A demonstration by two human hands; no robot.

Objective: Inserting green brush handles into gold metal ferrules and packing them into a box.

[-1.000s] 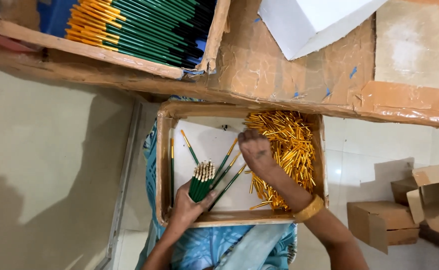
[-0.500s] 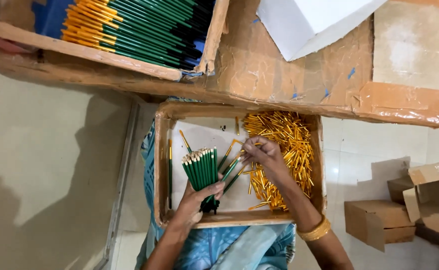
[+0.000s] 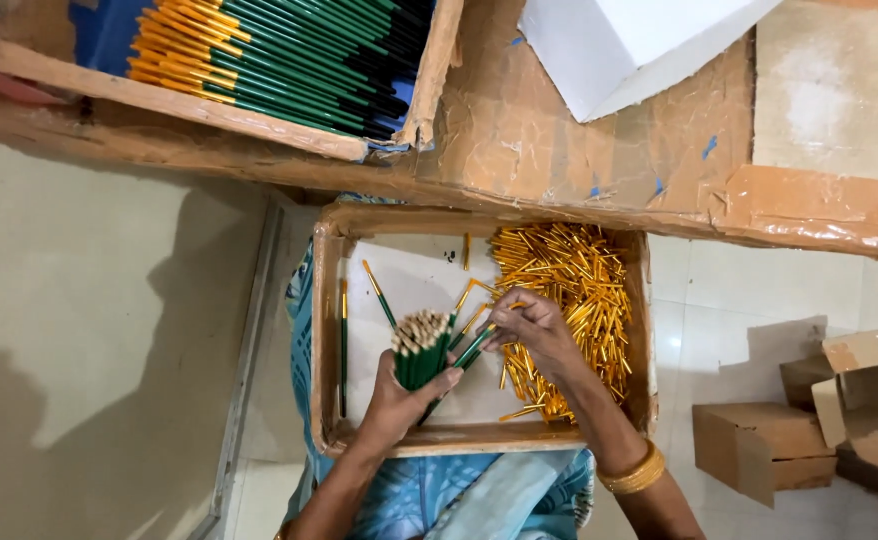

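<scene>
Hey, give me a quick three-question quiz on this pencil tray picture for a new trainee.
1. True or false: the left hand holds a bundle of green pencils upright.
2. Where does the gold pile of tubes lie in the cardboard tray? A left side, B right side, C outside it.
3. Fill in: the right hand pinches one green ____.

Key: 1 true. 2 B. 3 pencil.

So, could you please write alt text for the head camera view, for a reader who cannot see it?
The left hand grips an upright bundle of green pencils over a shallow cardboard tray, while the right hand pinches one pencil beside a heap of gold metal caps. A box of finished pencils sits above.
</scene>
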